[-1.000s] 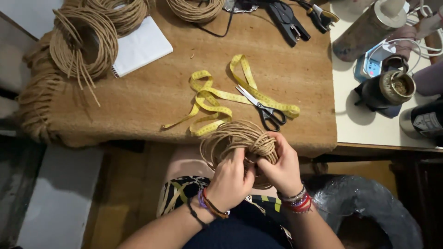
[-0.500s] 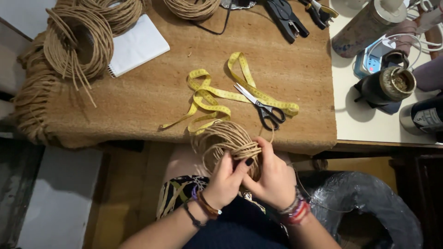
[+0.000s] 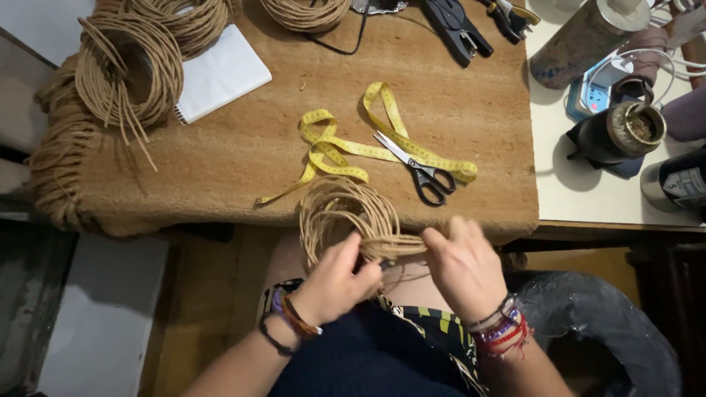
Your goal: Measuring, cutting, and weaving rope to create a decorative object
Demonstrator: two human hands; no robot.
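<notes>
A coil of tan cord hangs over the near edge of the brown woven mat, above my lap. My left hand grips the coil's lower part, fingers closed around the strands. My right hand pinches a bunch of the same strands and draws them sideways to the right. Just beyond the coil lie a yellow measuring tape and black-handled scissors resting across the tape.
More cord coils sit at the far left and top. A white notepad, black pliers, a tall flask, a dark cup and a white cable lie further back and right.
My hands dropped lower and spread apart. The right hand slid right, pulling a bunch of strands out of the coil. The view shifted slightly.
</notes>
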